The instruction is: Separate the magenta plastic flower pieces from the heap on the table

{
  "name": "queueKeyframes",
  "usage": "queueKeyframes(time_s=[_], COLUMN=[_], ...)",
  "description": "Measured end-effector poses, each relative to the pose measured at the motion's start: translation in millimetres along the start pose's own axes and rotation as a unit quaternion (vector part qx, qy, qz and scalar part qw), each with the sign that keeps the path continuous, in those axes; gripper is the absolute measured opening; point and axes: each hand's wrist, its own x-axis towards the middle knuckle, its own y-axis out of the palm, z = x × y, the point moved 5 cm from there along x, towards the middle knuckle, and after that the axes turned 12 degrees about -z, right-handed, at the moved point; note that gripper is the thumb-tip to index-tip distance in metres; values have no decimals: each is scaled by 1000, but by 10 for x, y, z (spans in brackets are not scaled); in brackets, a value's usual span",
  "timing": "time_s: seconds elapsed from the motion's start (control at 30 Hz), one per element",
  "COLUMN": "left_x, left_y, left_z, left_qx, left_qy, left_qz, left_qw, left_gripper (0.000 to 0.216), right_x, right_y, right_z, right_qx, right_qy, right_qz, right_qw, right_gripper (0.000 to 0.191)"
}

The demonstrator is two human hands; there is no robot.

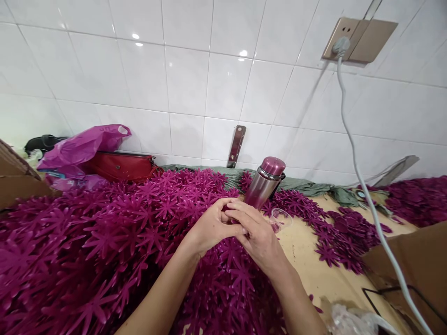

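My left hand (216, 225) and my right hand (256, 235) meet over a big heap of magenta flower-shaped pieces (164, 209). Curled fingers overlap at the tips, and whatever lies between them is hidden. Just behind the hands stands a vacuum flask (261, 184), steel below and magenta at its lid. A clear plastic cup (282, 217) sits on the tabletop (296, 251) to the right of my right hand.
Cardboard boxes flank me at left (21, 186) and right (415, 265). A red bag (120, 166) and a purple plastic bag (87, 144) lie at the back left. A white cable (352, 144) hangs from the wall socket (359, 39) across the right side. More magenta pieces (344, 235) lie right.
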Motion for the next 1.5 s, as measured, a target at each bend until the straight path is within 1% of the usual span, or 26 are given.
queueKeyframes(time_s=[0.1,0.23,0.33,0.4,0.47,0.57,0.6,0.67,0.7,0.77,0.83,0.9,0.97,1.03,1.13,1.23,1.33,1.43,1.47,1.5], left_x=[13,-3,-4,0,-3,-35,-52,-83,-93,-100,-92,-76,-61,-56,-66,-74,-74,-55,-42,-26], left_y=[-18,20,57,74,70,18,-4,-45,-58,-64,-45,-24,-11,-7,0,9,32,60,64,62], left_z=[35,91,122,125,111,63,40,-9,-27,-35,-9,27,44,34,6,5,27,47,61,74], left_qx=[-1,-41,-61,-70,-74,-51,-34,-1,10,15,9,14,44,97,170,214,231,239,238,235], left_qy=[-22,-60,-60,-48,-43,-65,-72,-73,-71,-68,-72,-71,-53,-15,43,74,83,90,82,72], left_qz=[8,41,42,44,48,56,60,65,66,66,65,58,49,46,61,79,92,90,84,71], left_qw=[1000,997,995,995,995,995,995,995,995,995,995,996,996,994,983,971,965,963,964,967], left_gripper=[63,64,64,59,56,69,75,84,87,90,91,91,88,83,71,61,58,57,58,59], right_x=[-65,-78,-61,-37,-8,1,-11,-50,-80,-155,-235,-308,-366,-407,-455,-514,-584,-634,-641,-642], right_y=[51,52,18,-29,-94,-213,-259,-336,-353,-337,-275,-206,-149,-115,-100,-78,-50,-52,-62,-79], right_z=[-76,-46,-18,-10,10,71,97,131,134,118,95,76,50,17,-31,-79,-134,-183,-197,-208], right_qx=[5,-12,-11,-6,9,23,18,4,-4,-27,-76,-140,-188,-212,-218,-195,-166,-154,-153,-152], right_qy=[13,-26,-40,-14,37,120,135,145,145,130,94,56,44,50,50,35,35,51,62,77], right_qz=[-37,-64,-76,-74,-43,61,89,112,111,88,48,3,-21,-27,-34,-38,-28,-18,-18,-25], right_qw=[999,998,996,997,998,991,987,983,983,987,992,989,981,976,974,979,985,987,986,985], right_gripper=[27,19,16,15,19,32,38,42,42,40,37,34,29,22,21,13,9,9,10,18])
